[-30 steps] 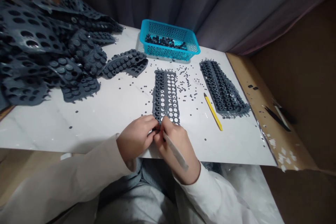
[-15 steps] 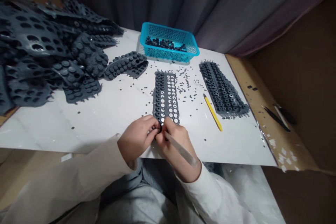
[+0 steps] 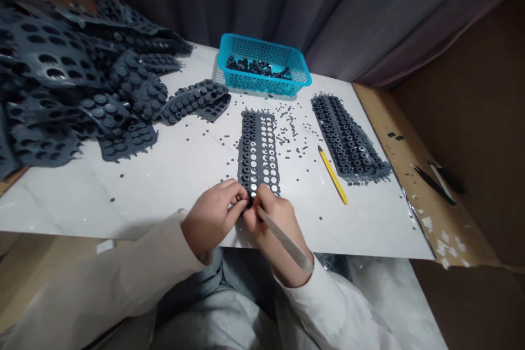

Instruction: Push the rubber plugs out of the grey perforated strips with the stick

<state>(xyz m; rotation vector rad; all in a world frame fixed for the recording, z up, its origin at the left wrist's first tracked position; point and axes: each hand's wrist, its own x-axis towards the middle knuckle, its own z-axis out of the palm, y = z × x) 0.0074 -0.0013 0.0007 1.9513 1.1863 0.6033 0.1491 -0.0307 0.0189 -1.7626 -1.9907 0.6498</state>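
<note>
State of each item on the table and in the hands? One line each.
left hand, curled against near end of sheet
right hand, gripping flat grey tool, tip hidden
rubber keypad sheet, flat, many holes open
second keypad sheet, flat, keys in place
blue mesh basket, upright, holding dark rubber pieces
yellow pencil, lying untouched
heap of sheets, piled loosely

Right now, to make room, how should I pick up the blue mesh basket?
Best grip the blue mesh basket by its short end rims, from both sides: the rim flares outward, and loose dark rubber pieces lie inside, so lift level.
</note>
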